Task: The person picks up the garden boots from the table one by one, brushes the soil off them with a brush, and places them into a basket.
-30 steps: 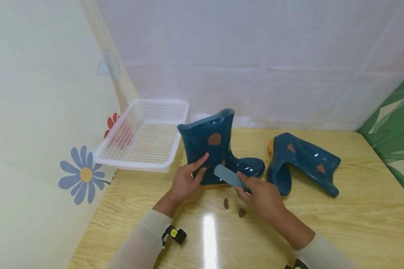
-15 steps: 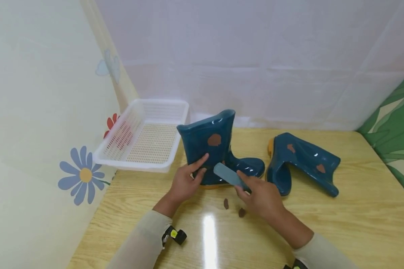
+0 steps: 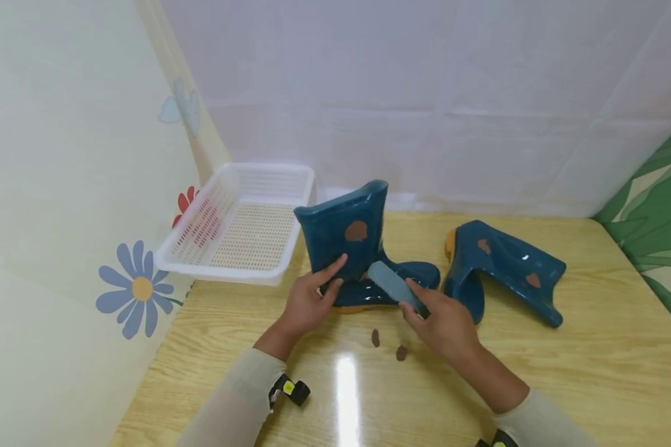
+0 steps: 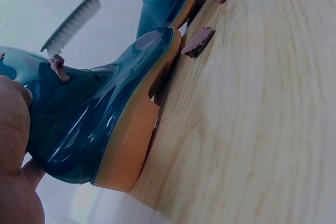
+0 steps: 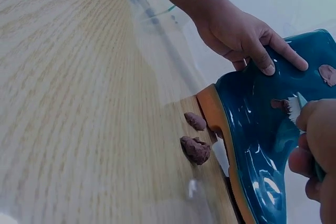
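Note:
A blue-green rubber boot (image 3: pixel 335 239) with an orange sole stands upright on the table, toe to the right. My left hand (image 3: pixel 307 304) holds it at the ankle and heel, thumb and forefinger on the near side, other fingers behind. In my right hand (image 3: pixel 447 329) is a blue-backed brush (image 3: pixel 394 284), gripped by its handle. Its white bristles (image 5: pixel 293 109) are right at a brown clump (image 5: pixel 278 104) on the boot's ankle. Higher on the shaft sticks a larger brown patch (image 3: pixel 356 231).
A second rubber boot (image 3: pixel 509 267) lies on its side at the right, with brown patches on it. Two loose brown lumps, one of them here (image 3: pixel 401 353), lie on the wooden table (image 3: pixel 593 379) before the upright boot. A white plastic basket (image 3: pixel 279 277) stands at the back left.
The brush and my right hand have shifted a little to the right and up, uncovering more of the boot's lower foot. My left hand and the boot stay nearly still.

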Action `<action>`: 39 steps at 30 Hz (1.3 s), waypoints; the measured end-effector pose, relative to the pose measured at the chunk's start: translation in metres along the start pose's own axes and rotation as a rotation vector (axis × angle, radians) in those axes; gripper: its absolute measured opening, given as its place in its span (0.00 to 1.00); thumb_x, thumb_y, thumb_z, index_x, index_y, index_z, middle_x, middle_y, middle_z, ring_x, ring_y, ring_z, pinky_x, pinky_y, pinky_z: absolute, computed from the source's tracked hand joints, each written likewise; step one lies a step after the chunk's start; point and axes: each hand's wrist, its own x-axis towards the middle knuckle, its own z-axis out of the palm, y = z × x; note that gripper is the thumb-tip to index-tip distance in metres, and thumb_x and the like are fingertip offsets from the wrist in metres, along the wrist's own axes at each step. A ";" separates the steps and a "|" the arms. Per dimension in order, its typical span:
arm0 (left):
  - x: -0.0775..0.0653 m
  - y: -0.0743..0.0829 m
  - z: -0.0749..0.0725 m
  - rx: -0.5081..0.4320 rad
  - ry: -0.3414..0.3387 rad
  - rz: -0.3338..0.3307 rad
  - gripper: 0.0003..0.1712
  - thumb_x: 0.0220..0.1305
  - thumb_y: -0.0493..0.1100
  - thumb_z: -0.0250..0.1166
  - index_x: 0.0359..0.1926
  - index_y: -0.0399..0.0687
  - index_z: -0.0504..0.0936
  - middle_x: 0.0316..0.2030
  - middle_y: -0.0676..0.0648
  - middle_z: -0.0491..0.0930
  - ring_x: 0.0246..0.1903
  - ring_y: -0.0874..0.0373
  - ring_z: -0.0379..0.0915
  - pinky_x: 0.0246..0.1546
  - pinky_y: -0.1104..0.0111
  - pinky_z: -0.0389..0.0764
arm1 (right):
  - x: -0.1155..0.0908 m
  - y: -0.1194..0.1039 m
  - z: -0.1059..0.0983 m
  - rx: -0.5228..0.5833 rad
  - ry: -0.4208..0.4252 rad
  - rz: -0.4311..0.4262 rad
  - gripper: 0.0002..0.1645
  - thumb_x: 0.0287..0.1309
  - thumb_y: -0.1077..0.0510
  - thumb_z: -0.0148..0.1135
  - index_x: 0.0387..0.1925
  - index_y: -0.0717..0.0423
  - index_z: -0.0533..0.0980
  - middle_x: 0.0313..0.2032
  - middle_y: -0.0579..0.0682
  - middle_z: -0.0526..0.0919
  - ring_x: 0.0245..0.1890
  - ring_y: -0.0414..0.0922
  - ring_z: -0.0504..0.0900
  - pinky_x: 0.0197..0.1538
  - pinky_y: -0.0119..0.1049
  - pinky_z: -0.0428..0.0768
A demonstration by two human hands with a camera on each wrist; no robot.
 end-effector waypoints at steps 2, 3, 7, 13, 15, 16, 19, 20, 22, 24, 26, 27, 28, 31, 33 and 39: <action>0.000 0.000 0.000 -0.010 -0.002 0.000 0.30 0.72 0.34 0.64 0.72 0.48 0.73 0.16 0.47 0.74 0.19 0.58 0.70 0.31 0.60 0.79 | -0.001 0.000 0.001 0.005 -0.054 0.005 0.30 0.58 0.54 0.76 0.61 0.58 0.81 0.20 0.42 0.73 0.16 0.35 0.61 0.19 0.31 0.61; 0.000 0.000 0.000 -0.012 -0.002 -0.003 0.30 0.72 0.34 0.64 0.73 0.48 0.73 0.15 0.49 0.72 0.19 0.58 0.70 0.31 0.61 0.79 | -0.002 0.000 0.001 0.007 -0.077 0.004 0.30 0.58 0.54 0.76 0.61 0.57 0.81 0.19 0.42 0.72 0.17 0.35 0.62 0.19 0.31 0.61; 0.000 0.000 -0.001 -0.021 -0.003 -0.016 0.30 0.72 0.34 0.64 0.73 0.48 0.73 0.15 0.50 0.72 0.22 0.59 0.72 0.35 0.60 0.81 | -0.003 0.000 0.000 0.038 -0.101 -0.006 0.30 0.58 0.54 0.76 0.61 0.58 0.81 0.19 0.40 0.71 0.17 0.35 0.63 0.20 0.30 0.62; 0.000 0.003 -0.003 -0.018 -0.013 -0.035 0.29 0.72 0.35 0.64 0.72 0.48 0.73 0.30 0.40 0.86 0.36 0.56 0.83 0.46 0.56 0.83 | 0.001 0.001 -0.005 0.105 0.002 0.036 0.29 0.60 0.56 0.75 0.61 0.61 0.80 0.33 0.55 0.86 0.24 0.40 0.75 0.26 0.36 0.73; 0.000 0.003 -0.003 -0.020 -0.013 -0.033 0.29 0.72 0.34 0.64 0.72 0.48 0.73 0.34 0.39 0.87 0.41 0.54 0.84 0.49 0.53 0.82 | 0.002 0.000 -0.003 0.104 0.002 0.048 0.29 0.60 0.55 0.74 0.61 0.61 0.80 0.37 0.58 0.87 0.24 0.41 0.76 0.27 0.37 0.74; 0.000 0.003 -0.003 -0.021 -0.013 -0.031 0.30 0.72 0.34 0.64 0.72 0.48 0.73 0.32 0.39 0.86 0.40 0.54 0.84 0.49 0.53 0.82 | 0.002 0.000 -0.002 0.097 -0.016 0.051 0.30 0.60 0.55 0.74 0.62 0.61 0.80 0.35 0.57 0.87 0.23 0.40 0.75 0.26 0.37 0.74; 0.000 0.002 -0.003 -0.023 -0.007 -0.019 0.30 0.72 0.34 0.64 0.72 0.47 0.73 0.29 0.40 0.86 0.40 0.54 0.84 0.48 0.52 0.83 | 0.001 -0.001 0.001 0.090 -0.112 0.049 0.30 0.61 0.53 0.73 0.62 0.59 0.80 0.23 0.47 0.80 0.18 0.36 0.67 0.21 0.33 0.67; 0.000 0.002 -0.002 -0.024 -0.006 -0.018 0.30 0.72 0.34 0.64 0.72 0.47 0.73 0.28 0.40 0.85 0.39 0.54 0.84 0.48 0.53 0.83 | 0.000 -0.001 0.002 0.092 -0.143 0.049 0.29 0.61 0.53 0.73 0.62 0.59 0.80 0.20 0.44 0.75 0.17 0.35 0.64 0.20 0.32 0.65; 0.000 0.001 -0.002 -0.028 -0.007 -0.018 0.30 0.72 0.34 0.64 0.72 0.47 0.73 0.29 0.41 0.85 0.40 0.55 0.84 0.48 0.53 0.83 | -0.001 -0.001 0.002 0.094 -0.186 0.042 0.29 0.62 0.53 0.73 0.62 0.58 0.80 0.18 0.39 0.67 0.16 0.33 0.61 0.20 0.31 0.63; 0.000 0.001 -0.002 -0.027 -0.006 -0.016 0.30 0.72 0.34 0.64 0.72 0.48 0.73 0.29 0.41 0.85 0.40 0.55 0.84 0.49 0.53 0.83 | -0.002 0.000 0.002 0.097 -0.196 0.042 0.29 0.62 0.52 0.73 0.62 0.58 0.80 0.17 0.38 0.64 0.17 0.33 0.61 0.20 0.30 0.63; 0.001 0.001 -0.002 -0.030 -0.005 -0.015 0.30 0.72 0.34 0.64 0.72 0.48 0.73 0.33 0.40 0.87 0.43 0.53 0.84 0.49 0.53 0.82 | -0.003 0.001 0.001 0.097 -0.169 0.045 0.29 0.61 0.53 0.73 0.62 0.58 0.81 0.18 0.39 0.68 0.17 0.34 0.63 0.20 0.31 0.64; 0.001 0.002 -0.003 -0.030 -0.004 -0.013 0.30 0.72 0.34 0.64 0.72 0.48 0.73 0.34 0.39 0.87 0.45 0.53 0.84 0.50 0.52 0.82 | -0.003 0.001 0.001 0.097 -0.143 0.048 0.29 0.61 0.53 0.74 0.62 0.58 0.81 0.20 0.41 0.72 0.18 0.35 0.65 0.21 0.31 0.65; 0.001 0.002 -0.003 -0.028 -0.002 -0.011 0.30 0.72 0.34 0.64 0.72 0.48 0.73 0.36 0.38 0.87 0.46 0.52 0.84 0.50 0.52 0.82 | -0.003 0.001 0.001 0.095 -0.118 0.053 0.29 0.60 0.53 0.74 0.62 0.58 0.81 0.22 0.44 0.77 0.19 0.36 0.67 0.22 0.32 0.67; 0.001 0.003 -0.003 -0.023 0.002 -0.007 0.30 0.72 0.34 0.65 0.73 0.49 0.73 0.38 0.38 0.87 0.45 0.54 0.84 0.48 0.53 0.83 | -0.001 0.000 0.001 0.096 -0.055 0.055 0.29 0.60 0.55 0.74 0.62 0.58 0.80 0.33 0.54 0.86 0.21 0.38 0.71 0.24 0.33 0.69; 0.001 0.003 -0.003 -0.023 0.001 -0.008 0.30 0.72 0.34 0.65 0.73 0.49 0.73 0.31 0.40 0.86 0.37 0.55 0.83 0.45 0.53 0.83 | 0.000 -0.002 0.003 0.089 -0.063 0.053 0.29 0.61 0.54 0.74 0.63 0.57 0.80 0.34 0.54 0.87 0.21 0.38 0.70 0.24 0.33 0.69; 0.000 0.002 -0.001 -0.027 -0.004 -0.004 0.30 0.72 0.34 0.64 0.73 0.48 0.72 0.19 0.45 0.78 0.24 0.57 0.77 0.39 0.54 0.83 | -0.001 -0.003 0.006 0.061 -0.189 0.033 0.28 0.62 0.52 0.73 0.61 0.58 0.81 0.22 0.42 0.76 0.19 0.36 0.66 0.22 0.30 0.65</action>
